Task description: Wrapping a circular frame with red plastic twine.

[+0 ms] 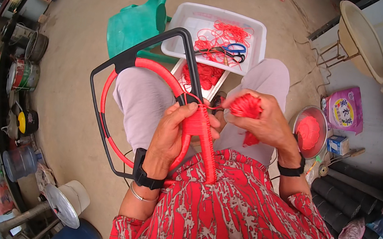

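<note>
At the centre of the frame the left hand [173,134] is wrapped around a black metal frame [126,60], gripping it where red cord [199,123] is wound in tight turns around one of its bars. A red hoop [104,106] runs inside the frame, curving from the upper centre down the left side to the lower centre. The frame rests across the person's lap, over light grey trousers.

The right hand [263,120], just right of centre, is closed around a bundle of red cord [247,106], with a short strand stretching from it to the wound section beside the left hand's fingertips. Both wrists carry black bands.

Above the hands, in the upper centre, a white tray [186,20] holds loose red cord and blue-handled scissors [235,49]. A green plastic chair [140,18] stands to its left. At the right of the frame a metal bowl [324,120] holds a coil of red cord, close to a purple packet [346,109] on the floor.
</note>
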`<state>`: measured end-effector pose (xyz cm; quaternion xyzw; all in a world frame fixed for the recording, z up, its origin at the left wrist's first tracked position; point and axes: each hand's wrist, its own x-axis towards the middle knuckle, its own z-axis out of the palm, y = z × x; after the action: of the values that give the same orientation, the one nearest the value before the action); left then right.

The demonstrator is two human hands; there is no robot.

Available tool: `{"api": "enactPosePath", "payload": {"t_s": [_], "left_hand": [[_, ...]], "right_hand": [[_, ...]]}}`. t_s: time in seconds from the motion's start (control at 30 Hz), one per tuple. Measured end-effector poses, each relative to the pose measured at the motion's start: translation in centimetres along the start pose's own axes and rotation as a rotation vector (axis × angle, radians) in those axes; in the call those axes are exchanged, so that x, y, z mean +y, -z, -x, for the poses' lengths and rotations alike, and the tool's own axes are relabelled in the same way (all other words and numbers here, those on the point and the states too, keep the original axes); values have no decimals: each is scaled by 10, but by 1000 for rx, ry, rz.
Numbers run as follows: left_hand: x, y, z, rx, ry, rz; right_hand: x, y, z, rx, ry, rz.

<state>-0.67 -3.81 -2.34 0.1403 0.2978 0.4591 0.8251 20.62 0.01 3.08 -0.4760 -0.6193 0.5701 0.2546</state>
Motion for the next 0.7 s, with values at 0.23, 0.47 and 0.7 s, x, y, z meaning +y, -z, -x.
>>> {"api": "enactPosePath", "payload": {"t_s": [0.23,0.47,0.7], "left_hand": [[4,-10,3,10,-33,-28],[6,-17,6,64,-59,-78],[4,-18,7,71,-72,-73]], "right_hand": [[9,-24,-23,-13,-14,-169],[10,-22,-27,-111,-12,-193],[21,-24,-32,-120,89,-188]]}}
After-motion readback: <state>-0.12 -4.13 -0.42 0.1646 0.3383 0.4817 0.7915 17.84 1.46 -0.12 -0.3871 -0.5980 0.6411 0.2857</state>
